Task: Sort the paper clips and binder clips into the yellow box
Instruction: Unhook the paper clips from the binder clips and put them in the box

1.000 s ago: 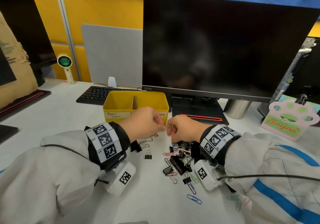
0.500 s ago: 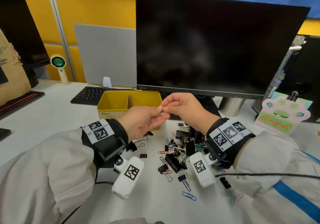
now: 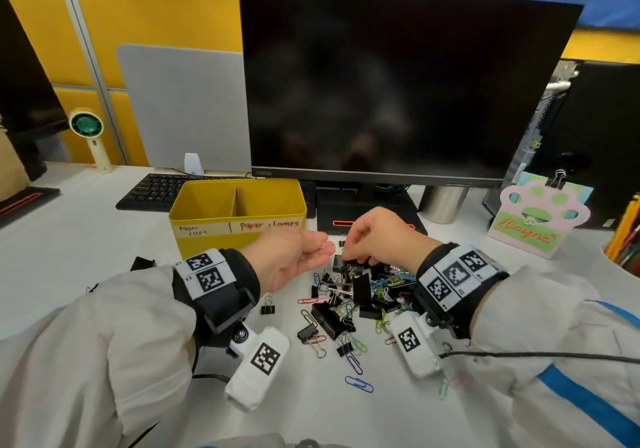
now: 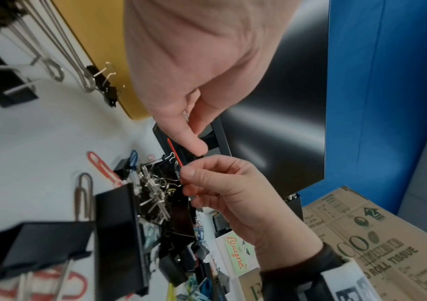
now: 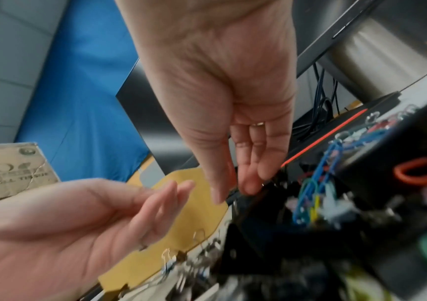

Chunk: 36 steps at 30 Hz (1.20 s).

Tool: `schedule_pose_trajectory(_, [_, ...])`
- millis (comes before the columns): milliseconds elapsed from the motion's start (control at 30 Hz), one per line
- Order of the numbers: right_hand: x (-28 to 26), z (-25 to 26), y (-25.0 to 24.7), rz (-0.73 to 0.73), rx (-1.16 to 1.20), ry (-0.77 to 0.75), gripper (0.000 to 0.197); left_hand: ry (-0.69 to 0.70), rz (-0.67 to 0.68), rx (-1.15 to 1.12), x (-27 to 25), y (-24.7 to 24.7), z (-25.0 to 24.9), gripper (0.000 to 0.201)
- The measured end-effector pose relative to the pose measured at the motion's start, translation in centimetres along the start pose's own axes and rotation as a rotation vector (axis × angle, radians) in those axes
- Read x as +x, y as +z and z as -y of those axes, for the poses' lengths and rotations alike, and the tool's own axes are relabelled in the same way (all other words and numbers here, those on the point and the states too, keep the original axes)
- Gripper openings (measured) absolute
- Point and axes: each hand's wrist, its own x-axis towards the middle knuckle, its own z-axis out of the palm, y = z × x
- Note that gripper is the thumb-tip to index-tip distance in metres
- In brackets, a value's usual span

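The left hand (image 3: 291, 260) hung palm-up and relaxed just in front of the box (image 3: 239, 219), fingers straight and loose; something small and pale seemed to lie near the fingertips in the head view, too small to name. The right hand (image 3: 377, 236) reached down over the far edge of the pile (image 3: 353, 295), its thumb and fingers (image 4: 194, 175) drawn together at the wire handle of a black binder clip (image 4: 165, 167) (the left wrist view showed the wire right at the fingertips, though whether it was truly pinched I cannot tell).

The pile lay on the white desk (image 3: 86, 240) between the two wrists, right of the box: black binder clips tangled with coloured paper clips. A blue paper clip (image 3: 358, 383) lay apart at the near side, and one small binder clip (image 3: 267, 307) stood alone near the left wrist.

The box stood before the keyboard (image 3: 156, 189), a divider splitting it into two labelled compartments. Behind it rose a dark monitor (image 3: 398, 84).
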Motion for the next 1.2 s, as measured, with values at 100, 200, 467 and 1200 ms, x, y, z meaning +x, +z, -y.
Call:
schedule_pose_trajectory(100, [-0.5,0.1,0.9,0.062,-0.047,0.036,0.015,-0.005,-0.088,0.093,0.4,0.5,0.6,0.025])
schedule_pose_trajectory(200, [-0.6,0.2,1.1,0.054,0.026,0.044,0.009,-0.035,-0.119,0.183,0.8,0.5,0.8,0.030])
schedule_pose_trajectory(467, [-1.7,0.1,-0.1,-0.011,0.403,0.119,0.012,0.160,0.001,1.137,2.0,0.2,1.5,0.044])
schedule_pose_trajectory(1200, [-2.4,-0.4,1.2,0.175,-0.379,-0.219,0.024,0.387,0.366,1.491,-2.3,0.0,-0.1,0.052])
